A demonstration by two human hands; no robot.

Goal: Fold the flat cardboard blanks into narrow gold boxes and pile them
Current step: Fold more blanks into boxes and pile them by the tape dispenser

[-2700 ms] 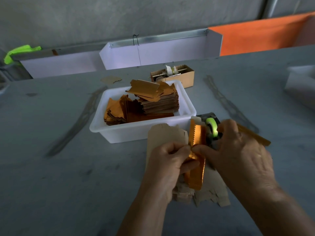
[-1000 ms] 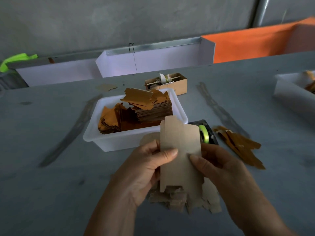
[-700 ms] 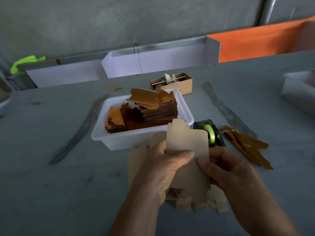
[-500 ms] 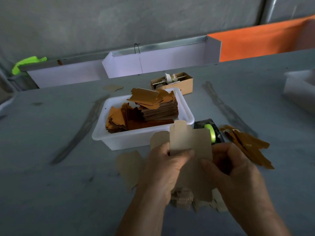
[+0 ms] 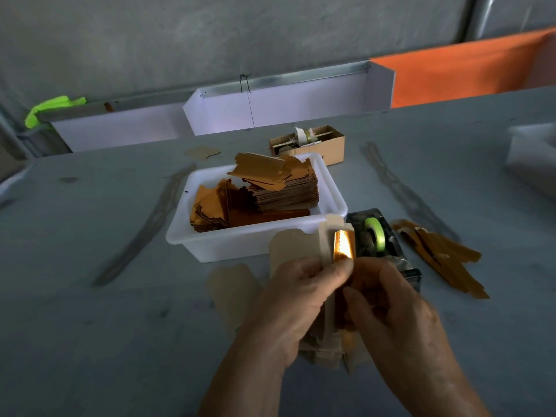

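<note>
Left hand (image 5: 296,299) and right hand (image 5: 388,311) grip the half-folded blank (image 5: 337,251) between them, long axis apparently pointing away from the person.

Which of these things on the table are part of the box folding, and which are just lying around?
Part of the job:
- blank being folded, held by left hand and right hand
- white tub of gold blanks
- folded gold boxes
- brown blanks under the hands

Lying about:
- tape dispenser
- small cardboard box
- cardboard scrap

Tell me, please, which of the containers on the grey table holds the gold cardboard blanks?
The white plastic tub beside the hands; the small brown cardboard box behind it holds odds and ends instead.
</note>
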